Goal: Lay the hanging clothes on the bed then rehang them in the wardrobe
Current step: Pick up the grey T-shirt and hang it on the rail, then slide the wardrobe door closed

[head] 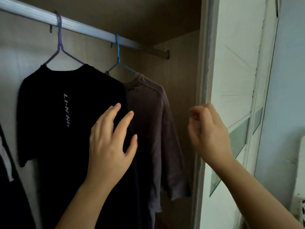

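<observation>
Where the head view looks: into an open wardrobe (179, 75) with a pale metal rail (85, 29) running down from upper left to its end at the right wall.
Black T-shirt (54, 126): hangs from the rail on a purple hanger (59, 47), white lettering running down its front; it is the left of the two shirts.
Grey-brown shirt (153, 129): hangs on a blue hanger (117, 58) just right of the black one, its left side tucked behind the black shirt's edge.
Left hand (110, 146): raised, palm toward the clothes, fingers straight and spread apart, gripping nothing. It lies over the right edge of the black T-shirt, fingertips reaching the line where the two shirts overlap; whether it presses the cloth or sits just in front cannot be told.
Right hand (209, 134): raised in front of the wardrobe's right frame, fingers loosely curled, slightly blurred, nothing in them. The grey-brown shirt hangs to its left, clear of the fingers.
Left edge: part of another dark garment with a white stripe (6, 162).
Right side: a white sliding door (236, 83) with pale green glass strips, and low in the corner a white perforated basket (299, 207).
</observation>
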